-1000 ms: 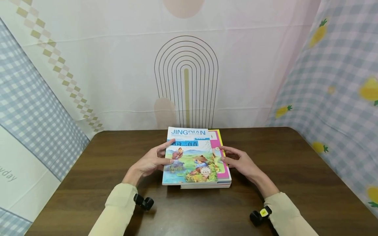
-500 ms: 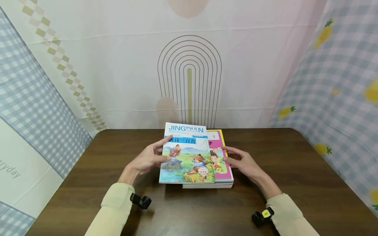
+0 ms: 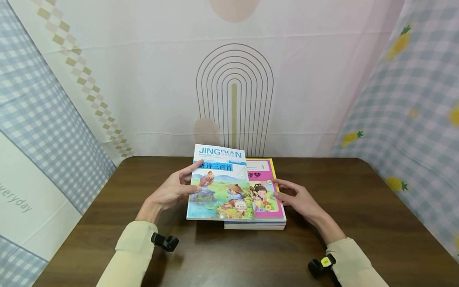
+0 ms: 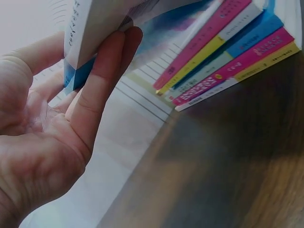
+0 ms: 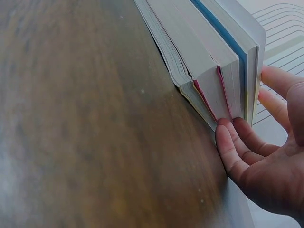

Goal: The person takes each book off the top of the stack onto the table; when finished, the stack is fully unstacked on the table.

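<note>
In the head view my left hand (image 3: 171,190) pinches the left, spine edge of a picture book (image 3: 222,187), thumb on its cover and other fingers beneath. This book has a blue JINGDIAN title, and the left wrist view shows its white and blue spine (image 4: 76,52). It is raised and slightly tilted, overlapping the left part of a book stack (image 3: 254,225). Uppermost on that stack lies a pink book (image 3: 269,214) with a cartoon girl. My right hand (image 3: 299,201) rests at the stack's right side; in the right wrist view its fingertips touch the page edges (image 5: 209,85).
The stack stands on a dark brown wooden table (image 3: 125,195). Pink, yellow and blue spines (image 4: 232,57) face left. A white patterned cloth (image 3: 150,87) hangs behind, with checked cloth (image 3: 387,139) on the right. Small black cameras (image 3: 165,241) sit on both wrists.
My left hand has moved the JINGDIAN book left and up, tilting it and uncovering more of the pink book. The right hand stays beside the stack.
</note>
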`<state>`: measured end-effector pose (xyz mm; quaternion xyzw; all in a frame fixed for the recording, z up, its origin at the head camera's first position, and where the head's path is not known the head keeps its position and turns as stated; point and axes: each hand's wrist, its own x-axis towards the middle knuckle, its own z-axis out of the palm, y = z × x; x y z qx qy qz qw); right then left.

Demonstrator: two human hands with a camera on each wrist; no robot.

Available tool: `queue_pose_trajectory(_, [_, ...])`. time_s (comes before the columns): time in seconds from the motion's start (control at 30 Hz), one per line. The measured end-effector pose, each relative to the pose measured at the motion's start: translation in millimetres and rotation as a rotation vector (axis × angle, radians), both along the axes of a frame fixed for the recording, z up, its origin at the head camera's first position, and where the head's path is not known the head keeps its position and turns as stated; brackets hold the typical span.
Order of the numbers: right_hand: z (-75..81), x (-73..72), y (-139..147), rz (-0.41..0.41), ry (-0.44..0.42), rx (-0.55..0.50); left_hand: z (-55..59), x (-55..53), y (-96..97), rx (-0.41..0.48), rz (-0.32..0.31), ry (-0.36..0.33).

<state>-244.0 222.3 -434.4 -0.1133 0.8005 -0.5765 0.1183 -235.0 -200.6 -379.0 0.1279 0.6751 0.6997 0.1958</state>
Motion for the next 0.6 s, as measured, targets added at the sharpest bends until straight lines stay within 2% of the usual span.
queue_pose_trajectory(0.23, [-0.6,-0.3,0.4,0.002,0.005,0.002,8.7,2.1,-12.0,-0.011,0.019,0.025])
queue_pose_trajectory(0.6, [-0.9,-0.3,0.9,-0.001,-0.003,0.006,13.5,7.4,-26.5,0.000,0.052,0.032])
